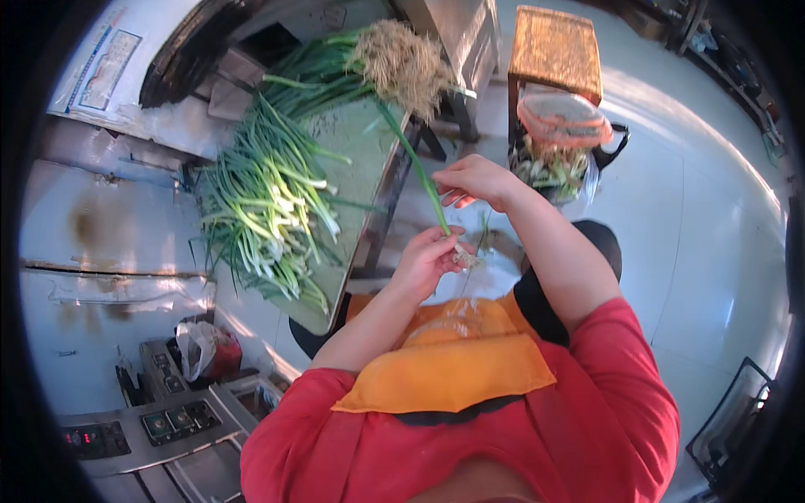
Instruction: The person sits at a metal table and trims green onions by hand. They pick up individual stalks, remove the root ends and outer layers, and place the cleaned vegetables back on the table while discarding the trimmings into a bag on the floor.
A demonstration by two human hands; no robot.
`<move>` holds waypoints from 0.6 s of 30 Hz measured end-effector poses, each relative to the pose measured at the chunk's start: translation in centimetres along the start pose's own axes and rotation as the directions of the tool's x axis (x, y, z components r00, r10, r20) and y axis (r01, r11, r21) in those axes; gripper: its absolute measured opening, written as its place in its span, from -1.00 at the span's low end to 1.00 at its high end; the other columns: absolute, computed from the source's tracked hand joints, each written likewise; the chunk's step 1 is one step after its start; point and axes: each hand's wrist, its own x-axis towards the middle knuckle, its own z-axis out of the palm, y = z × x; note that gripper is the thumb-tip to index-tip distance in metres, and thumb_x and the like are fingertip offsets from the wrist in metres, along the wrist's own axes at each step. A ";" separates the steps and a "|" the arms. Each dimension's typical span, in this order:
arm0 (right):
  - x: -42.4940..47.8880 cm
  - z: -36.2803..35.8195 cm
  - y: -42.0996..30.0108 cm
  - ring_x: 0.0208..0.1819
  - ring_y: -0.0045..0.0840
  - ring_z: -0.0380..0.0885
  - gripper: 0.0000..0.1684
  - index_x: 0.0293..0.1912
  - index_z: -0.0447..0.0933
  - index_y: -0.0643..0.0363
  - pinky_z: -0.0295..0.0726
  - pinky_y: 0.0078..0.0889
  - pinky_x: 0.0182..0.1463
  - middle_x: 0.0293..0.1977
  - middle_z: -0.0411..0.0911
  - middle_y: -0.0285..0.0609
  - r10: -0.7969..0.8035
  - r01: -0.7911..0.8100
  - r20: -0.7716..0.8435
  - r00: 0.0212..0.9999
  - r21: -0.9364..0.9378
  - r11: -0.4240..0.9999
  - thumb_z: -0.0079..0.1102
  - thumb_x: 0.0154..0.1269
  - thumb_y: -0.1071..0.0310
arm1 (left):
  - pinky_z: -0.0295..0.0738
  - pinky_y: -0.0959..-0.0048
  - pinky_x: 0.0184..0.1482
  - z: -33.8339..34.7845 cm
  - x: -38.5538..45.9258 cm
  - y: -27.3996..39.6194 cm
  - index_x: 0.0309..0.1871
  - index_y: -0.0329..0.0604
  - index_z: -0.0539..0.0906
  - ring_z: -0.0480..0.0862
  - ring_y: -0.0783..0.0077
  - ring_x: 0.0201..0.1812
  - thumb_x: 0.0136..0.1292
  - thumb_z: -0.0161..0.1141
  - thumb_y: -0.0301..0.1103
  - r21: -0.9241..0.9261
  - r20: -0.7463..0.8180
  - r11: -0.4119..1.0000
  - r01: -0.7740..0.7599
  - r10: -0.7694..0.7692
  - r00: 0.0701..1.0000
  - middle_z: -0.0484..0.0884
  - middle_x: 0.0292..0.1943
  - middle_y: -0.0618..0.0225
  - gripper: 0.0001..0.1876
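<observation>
My left hand (426,263) grips a green onion (415,165) low on its stem, just above the roots. Its whitish, rooty end (466,258) pokes out past my fingers, while the green top reaches up to the table's edge. My right hand (473,181) is beside the stalk, fingers loosely apart; whether the fingertips touch it is unclear. To the left on the green tabletop (352,135) lies a heap of green onions with pale stems (277,207). Behind them is a large bundle with dry, tangled roots (402,63).
A wooden stool (555,50) stands at the upper right. Below it are a pinkish plastic bag (563,119) and a container of onion trimmings (553,173). Metal kitchen equipment with control panels (179,421) is at lower left. An orange apron (446,374) covers my lap.
</observation>
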 end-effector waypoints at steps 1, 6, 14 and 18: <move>-0.1 0.7 0.5 -0.43 -0.61 0.57 -0.68 -0.21 0.62 0.36 0.56 -0.59 -0.39 -0.37 0.63 -0.17 0.002 0.001 0.121 0.993 -0.024 1.000 0.27 0.25 0.24 | 0.56 0.53 -0.28 0.2 -0.7 -0.3 0.08 -0.34 0.47 0.68 0.40 -0.33 0.38 0.07 -0.32 0.021 0.005 1.000 -0.001 0.000 1.000 0.67 -0.22 0.08 -0.69; -1.8 4.0 1.2 -0.51 -0.67 0.51 -0.80 -0.31 0.63 0.37 0.52 -0.60 -0.43 -0.51 0.59 -0.21 -0.236 0.234 -0.051 0.970 -0.047 0.971 0.35 0.11 0.41 | 0.53 0.45 -0.16 -0.4 -1.3 2.9 0.12 -0.26 0.49 0.65 0.44 -0.23 0.39 0.08 -0.18 0.184 -0.045 0.980 -0.077 0.086 0.995 0.65 -0.13 0.24 -0.62; -3.6 5.4 0.8 -0.51 -0.75 0.36 -0.84 -0.45 0.60 0.28 0.33 -0.61 -0.45 -0.53 0.51 -0.38 -0.572 0.566 -0.191 0.798 -0.092 0.819 0.42 0.07 0.43 | 0.50 0.32 0.10 0.2 -0.3 8.4 -0.02 -0.42 0.55 0.66 0.28 -0.06 0.33 0.17 -0.32 0.179 -0.086 0.853 -0.490 0.510 0.856 0.67 -0.13 0.09 -0.69; -4.9 4.5 0.6 -0.50 -0.67 0.41 -0.81 -0.49 0.56 0.31 0.38 -0.52 -0.42 -0.57 0.48 -0.29 -0.671 0.625 -0.204 0.713 -0.249 0.740 0.40 0.03 0.41 | 0.49 0.15 0.15 -0.5 -1.6 10.8 0.02 -0.39 0.53 0.62 0.06 0.04 0.34 0.18 -0.27 0.035 -0.205 0.799 -0.600 0.593 0.778 0.62 -0.03 0.02 -0.66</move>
